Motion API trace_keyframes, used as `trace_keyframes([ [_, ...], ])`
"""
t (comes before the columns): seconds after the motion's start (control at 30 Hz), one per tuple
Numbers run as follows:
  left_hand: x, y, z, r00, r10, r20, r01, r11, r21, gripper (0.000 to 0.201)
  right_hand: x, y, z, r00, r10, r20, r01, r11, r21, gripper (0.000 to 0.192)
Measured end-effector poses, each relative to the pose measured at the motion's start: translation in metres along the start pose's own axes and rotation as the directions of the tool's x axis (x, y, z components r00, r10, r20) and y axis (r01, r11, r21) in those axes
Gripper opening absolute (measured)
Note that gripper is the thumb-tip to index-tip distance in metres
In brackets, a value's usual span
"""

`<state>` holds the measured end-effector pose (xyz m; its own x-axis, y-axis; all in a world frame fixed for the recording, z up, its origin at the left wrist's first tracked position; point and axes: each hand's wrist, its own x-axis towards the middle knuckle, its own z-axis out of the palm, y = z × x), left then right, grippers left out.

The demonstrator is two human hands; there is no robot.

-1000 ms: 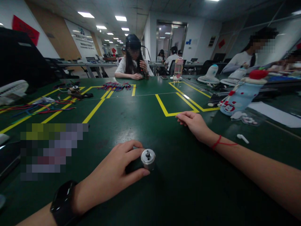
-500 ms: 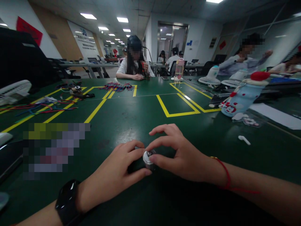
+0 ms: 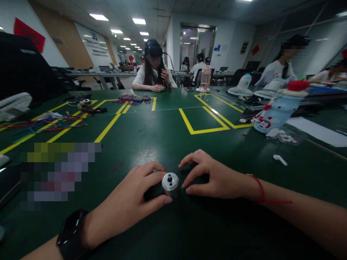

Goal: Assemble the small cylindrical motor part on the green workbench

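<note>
A small silver cylindrical motor [image 3: 170,183] stands upright on the green table, its round top face showing a dark centre and two small holes. Thumb and index finger of my left hand [image 3: 137,196] close around its left side, steadying it. Just to the right, apart from the motor, is my right hand [image 3: 210,177]. Its thumb and index fingertips come together while the middle finger reaches out above them. Whatever may be between those fingertips is too small to make out.
A white earbud [image 3: 280,160] and a blue bottle [image 3: 279,112] with a red top lie to the right. Loose wires [image 3: 51,124] and a wire bundle [image 3: 134,99] are at the back left. Across the table sits a person [image 3: 153,74]. Yellow tape [image 3: 210,130] marks the tabletop.
My right hand has drawn back to the right from the top of the motor, uncovering its top face. My left hand keeps its hold on the motor.
</note>
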<state>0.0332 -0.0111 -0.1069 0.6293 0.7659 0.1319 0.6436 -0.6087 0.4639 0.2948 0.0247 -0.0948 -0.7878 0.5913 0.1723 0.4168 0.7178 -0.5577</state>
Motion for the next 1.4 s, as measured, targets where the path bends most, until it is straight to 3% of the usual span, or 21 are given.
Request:
trace_keyframes([
  [0.17,0.006,0.000,0.006,1.000,-0.006,0.011,0.006,1.000,-0.014,0.020,-0.004,0.008,0.001,1.000,0.001,-0.024,0.000,1.000,0.031,0.021],
  [0.3,0.005,0.000,0.007,1.000,-0.007,0.009,0.007,1.000,-0.020,0.018,-0.001,0.020,-0.012,0.967,0.111,-0.230,-0.056,0.971,0.231,0.020],
  [0.37,0.004,0.000,0.008,1.000,-0.004,0.004,0.004,1.000,-0.021,0.019,0.001,0.036,-0.020,0.907,0.231,-0.351,-0.123,0.945,0.303,0.020],
  [0.5,0.005,0.003,0.010,1.000,0.001,-0.007,-0.001,1.000,-0.012,0.021,-0.002,0.084,-0.034,0.698,0.504,-0.508,-0.347,0.859,0.376,0.027],
  [0.57,0.007,0.006,0.011,1.000,0.004,-0.001,-0.004,1.000,-0.012,0.019,-0.006,0.102,-0.039,0.642,0.543,-0.541,-0.385,0.839,0.385,0.030],
  [0.63,0.008,0.009,0.010,1.000,0.006,0.002,-0.006,1.000,-0.012,0.018,-0.010,0.111,-0.042,0.634,0.544,-0.549,-0.390,0.838,0.381,0.032],
  [0.73,0.009,0.013,0.009,1.000,0.008,-0.006,-0.008,1.000,-0.005,0.019,-0.012,0.109,-0.043,0.676,0.523,-0.518,-0.394,0.852,0.345,0.031],
  [0.87,0.006,0.014,0.008,1.000,0.013,-0.011,-0.013,1.000,-0.002,0.020,-0.013,0.087,-0.042,0.793,0.454,-0.407,-0.378,0.890,0.256,0.024],
  [0.93,0.004,0.013,0.006,1.000,0.012,-0.017,-0.012,1.000,0.001,0.021,-0.012,0.069,-0.039,0.877,0.369,-0.308,-0.323,0.927,0.189,0.020],
  [1.03,-0.001,0.012,0.003,1.000,0.012,-0.022,-0.012,1.000,0.006,0.021,-0.009,0.035,-0.031,0.984,0.150,-0.098,-0.147,0.989,0.032,0.027],
  [1.1,-0.002,0.011,0.001,1.000,0.014,-0.019,-0.014,1.000,0.005,0.020,-0.007,0.016,-0.023,0.999,0.049,0.018,-0.048,0.997,-0.053,0.030],
  [1.17,-0.003,0.011,0.000,1.000,0.014,-0.019,-0.014,1.000,0.003,0.020,-0.004,0.003,-0.015,0.999,0.012,0.045,-0.008,0.996,-0.091,0.023],
  [1.27,-0.002,0.012,-0.002,1.000,0.008,-0.016,-0.008,1.000,0.001,0.021,0.000,-0.008,-0.009,0.999,0.015,-0.030,-0.017,0.997,-0.073,0.011],
  [1.4,-0.004,0.013,-0.005,0.999,0.010,-0.031,-0.010,1.000,-0.002,0.020,0.008,-0.024,-0.005,0.973,0.032,-0.227,-0.023,0.999,0.041,0.012],
])
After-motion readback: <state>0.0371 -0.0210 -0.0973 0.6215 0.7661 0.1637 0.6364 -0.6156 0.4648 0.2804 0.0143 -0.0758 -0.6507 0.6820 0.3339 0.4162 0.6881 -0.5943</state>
